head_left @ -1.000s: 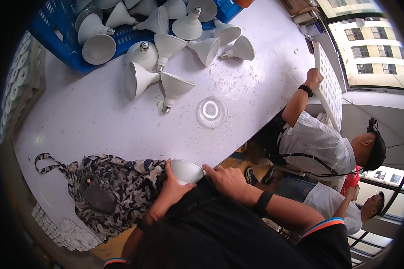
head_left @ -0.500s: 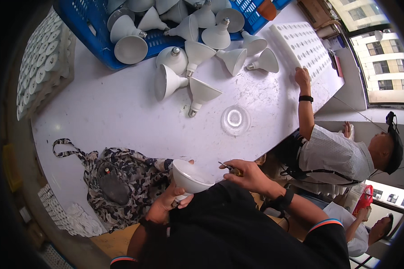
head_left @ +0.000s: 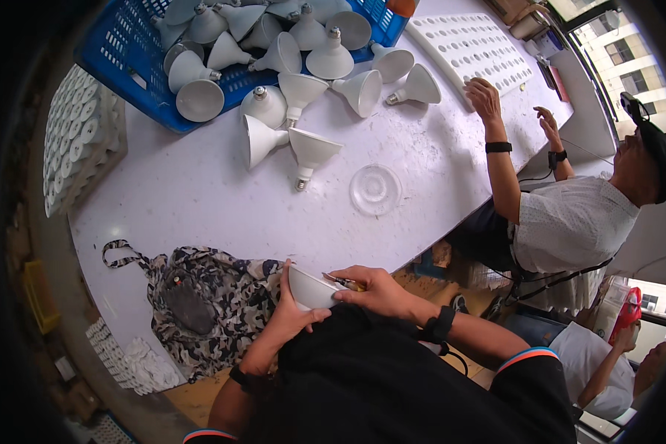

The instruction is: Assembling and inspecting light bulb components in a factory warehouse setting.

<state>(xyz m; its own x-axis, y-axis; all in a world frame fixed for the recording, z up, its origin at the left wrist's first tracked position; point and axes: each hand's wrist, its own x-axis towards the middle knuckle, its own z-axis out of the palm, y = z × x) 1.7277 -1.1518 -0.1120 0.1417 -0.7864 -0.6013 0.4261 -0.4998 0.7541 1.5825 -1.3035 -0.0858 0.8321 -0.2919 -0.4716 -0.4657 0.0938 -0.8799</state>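
A white cone-shaped lamp bulb (head_left: 309, 293) is in my left hand (head_left: 290, 318), closed around its side, with the wide rim tilted up and toward the right. My right hand (head_left: 383, 294) grips a small pointed metal tool (head_left: 342, 282) with a yellowish handle. Its tip is at the rim of the bulb, and the fingers of that hand are right beside the bulb. Whether the tip touches the rim I cannot tell. The bulb's screw base is hidden. Farther out on the white table (head_left: 222, 200) lies a clear round plastic cover (head_left: 375, 190).
Several white bulbs (head_left: 314, 154) lie beyond the cover, before a blue crate (head_left: 126, 81) full of more. A camouflage cloth bag (head_left: 207, 296) is left of my hands. Stacked trays (head_left: 81, 140) stand far left. A co-worker's hand (head_left: 483, 98) is by a white holed tray (head_left: 470, 48).
The tool in my right hand has come left to the bulb's rim. My left hand has turned the bulb, hiding its base. The co-worker's hand has lifted from the tray's edge.
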